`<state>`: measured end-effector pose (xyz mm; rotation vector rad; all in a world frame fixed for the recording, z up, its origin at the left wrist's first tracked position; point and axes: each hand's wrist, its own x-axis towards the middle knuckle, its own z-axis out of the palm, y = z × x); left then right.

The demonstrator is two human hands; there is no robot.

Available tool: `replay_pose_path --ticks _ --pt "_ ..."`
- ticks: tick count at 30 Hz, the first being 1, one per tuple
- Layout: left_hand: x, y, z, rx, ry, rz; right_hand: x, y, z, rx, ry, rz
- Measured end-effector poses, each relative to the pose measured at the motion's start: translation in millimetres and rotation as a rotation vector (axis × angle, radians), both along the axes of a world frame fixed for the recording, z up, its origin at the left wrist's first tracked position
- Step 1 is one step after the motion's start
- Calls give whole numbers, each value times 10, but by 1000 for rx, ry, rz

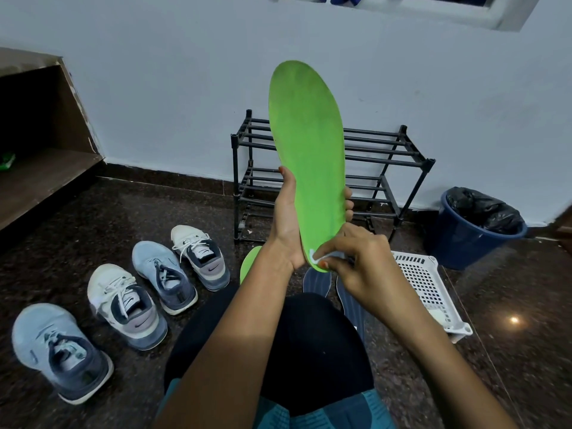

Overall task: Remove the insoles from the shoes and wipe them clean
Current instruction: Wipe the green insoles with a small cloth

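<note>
- In the upper left of the frame, wooden steps [46, 168] met a pale wall above a dark stone floor.
- At lower left, a row of four trainers [127, 305] stood on the floor with their openings up. They were near the seated person, probably so each insole could go back in easily.
- Just left of centre, a second green insole [249, 264] lay on the floor, partly hidden behind the left forearm.
- At centre, the left hand [286, 218] gripped the green insole [309, 144] around its lower half, thumb on one edge and fingers wrapped behind. It held the insole upright, toe end high, apparently to steady it and turn its face towards the person.
- Behind the insole, a black shoe rack [380, 159] stood against the wall.
- Just below centre, the right hand [359, 264] pinched a small white wipe [315, 257] and pressed it on the insole's heel end.
- Under that hand, dark blue insoles [317, 281] lay on the floor.
- At right sat a white basket [430, 283], and beyond it a blue bin [464, 239] with a black liner, probably placed close for used wipes.
</note>
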<state>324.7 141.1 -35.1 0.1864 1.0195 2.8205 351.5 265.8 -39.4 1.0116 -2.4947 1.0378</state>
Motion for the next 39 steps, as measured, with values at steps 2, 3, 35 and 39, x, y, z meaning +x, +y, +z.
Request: replay_pose_path --ticks 2,3,35,39 --pt "2 1 0 8 5 5 10 -15 -6 -43 -2 -39" --pt "0 -2 -2 10 7 10 20 -36 -16 -78 8 -65" --pt "-6 -2 -5 -5 12 67 -6 -315 -113 -160 270 -430" --pt "-13 -24 -7 21 10 80 64 -272 -107 -197 143 -263"
